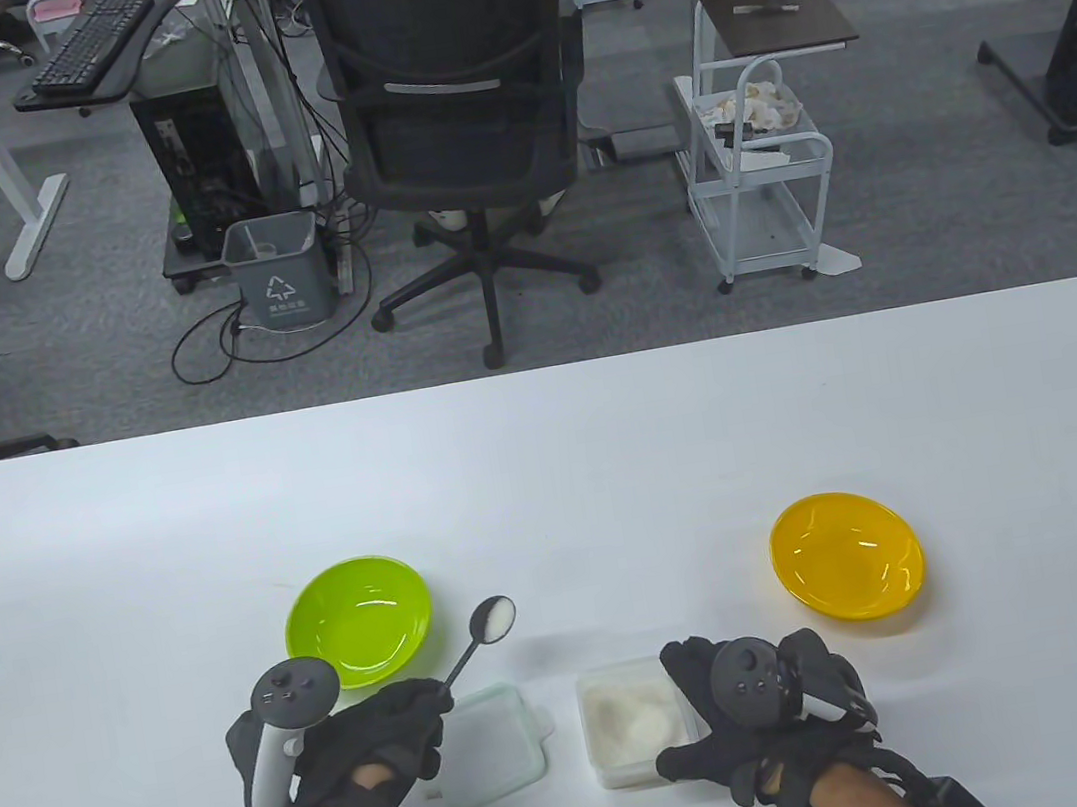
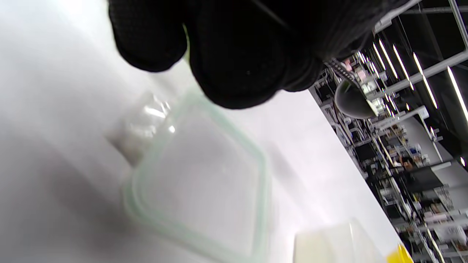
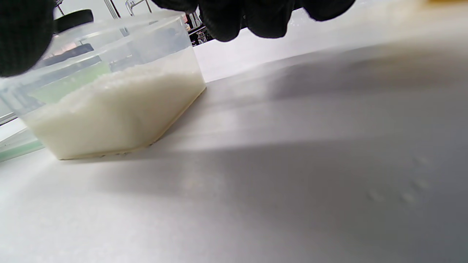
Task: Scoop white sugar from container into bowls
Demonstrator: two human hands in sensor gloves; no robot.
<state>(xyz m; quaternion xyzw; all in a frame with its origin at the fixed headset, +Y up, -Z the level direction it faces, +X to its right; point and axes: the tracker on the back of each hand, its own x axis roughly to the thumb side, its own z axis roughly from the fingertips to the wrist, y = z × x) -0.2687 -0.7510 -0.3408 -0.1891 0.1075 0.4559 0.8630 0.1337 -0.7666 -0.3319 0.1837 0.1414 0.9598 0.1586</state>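
Note:
My left hand (image 1: 384,725) grips the handle of a metal spoon (image 1: 490,620). Its bowl carries white sugar and hovers just right of the green bowl (image 1: 359,620), which holds a little sugar. My right hand (image 1: 746,706) rests against the right side of the clear sugar container (image 1: 637,722), with the thumb at its front corner. The container (image 3: 109,102) is roughly half full of sugar. The orange bowl (image 1: 846,555) sits at the right and looks empty. In the left wrist view the spoon's underside (image 2: 351,102) shows past my fingers (image 2: 234,54).
The container's clear green-rimmed lid (image 1: 494,749) lies flat between my hands; it also shows in the left wrist view (image 2: 204,186). The white table (image 1: 547,463) stretches far beyond the bowls. An office chair (image 1: 455,113) and a cart stand behind the table.

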